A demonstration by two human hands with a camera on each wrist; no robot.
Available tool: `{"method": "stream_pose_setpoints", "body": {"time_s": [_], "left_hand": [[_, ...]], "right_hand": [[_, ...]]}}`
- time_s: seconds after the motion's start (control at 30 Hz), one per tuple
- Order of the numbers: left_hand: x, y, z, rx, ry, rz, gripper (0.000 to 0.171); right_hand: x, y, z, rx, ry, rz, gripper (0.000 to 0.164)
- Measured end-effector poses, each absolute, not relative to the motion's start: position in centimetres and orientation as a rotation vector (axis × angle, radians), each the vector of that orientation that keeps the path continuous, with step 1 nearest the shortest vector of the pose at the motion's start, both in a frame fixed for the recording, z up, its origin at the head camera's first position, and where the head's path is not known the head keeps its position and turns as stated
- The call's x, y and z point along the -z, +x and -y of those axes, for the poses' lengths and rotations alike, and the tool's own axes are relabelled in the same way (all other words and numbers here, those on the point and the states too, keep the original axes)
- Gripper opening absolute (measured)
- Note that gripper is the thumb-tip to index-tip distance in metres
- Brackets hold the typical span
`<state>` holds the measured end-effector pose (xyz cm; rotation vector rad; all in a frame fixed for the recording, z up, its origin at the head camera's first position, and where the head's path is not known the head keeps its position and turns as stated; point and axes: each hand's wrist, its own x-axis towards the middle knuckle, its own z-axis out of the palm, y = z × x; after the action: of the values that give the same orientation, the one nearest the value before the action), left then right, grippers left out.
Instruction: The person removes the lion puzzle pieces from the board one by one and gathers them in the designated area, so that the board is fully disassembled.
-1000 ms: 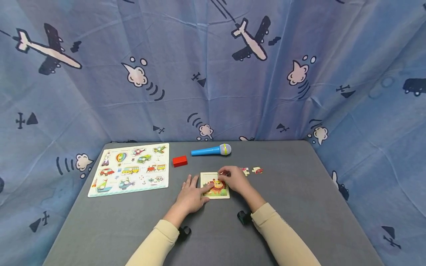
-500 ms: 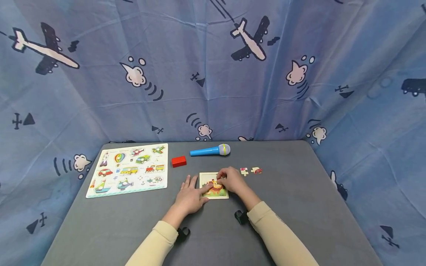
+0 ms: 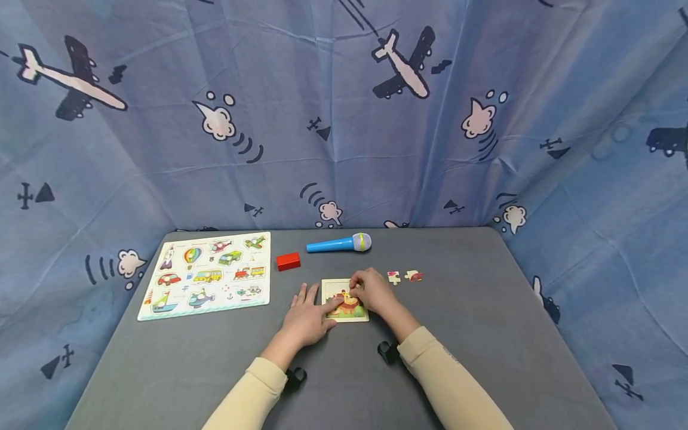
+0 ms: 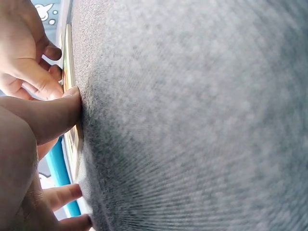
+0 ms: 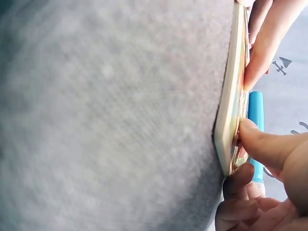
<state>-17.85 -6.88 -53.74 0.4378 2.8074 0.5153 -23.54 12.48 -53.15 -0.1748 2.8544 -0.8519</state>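
Observation:
A small square jigsaw puzzle [image 3: 346,318] with a lion picture lies in its pale frame on the grey table. My left hand [image 3: 307,319] is spread at its left side, the index finger straight and resting on the picture, the thumb by the near left edge. At the upper right corner my right hand [image 3: 372,291] pinches a small puzzle piece [image 5: 242,155] between thumb and fingers, right at the puzzle's surface; the fingers mostly hide it. Two loose puzzle pieces, a pink-and-cream one [image 3: 394,278] and a red-and-cream one [image 3: 413,275], lie just beyond the right hand.
A large board [image 3: 206,276] with vehicle pictures lies at the left. Behind the puzzle are a red block [image 3: 288,261] and a blue toy microphone [image 3: 338,243]. A blue patterned curtain [image 3: 333,119] hangs around the table's back and sides.
My right hand has drawn slightly back and left at the puzzle's corner, uncovering more of the pink loose piece. The left hand stays on the puzzle. The whole head view has shifted a little.

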Motion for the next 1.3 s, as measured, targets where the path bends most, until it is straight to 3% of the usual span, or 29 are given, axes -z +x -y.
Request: {"method": "stream_pose_setpoints", "body": {"time_s": [0.37, 0.8, 1.3], "left_hand": [[53.5, -17.8, 6.8, -0.501, 0.427, -2.809, 0.054], [53.3, -17.7, 6.9, -0.551, 0.448, -2.803, 0.053], [54.1, -17.2, 6.5, -0.685, 0.391, -2.881, 0.051]], "right_hand": [[52.3, -23.9, -14.7, 1.027, -0.174, -2.835, 0.007], [50.8, -24.3, -21.0, 1.508, 0.06, -2.676, 0.027], [51.7, -24.5, -29.5, 1.387, 0.149, -2.873, 0.027]]}}
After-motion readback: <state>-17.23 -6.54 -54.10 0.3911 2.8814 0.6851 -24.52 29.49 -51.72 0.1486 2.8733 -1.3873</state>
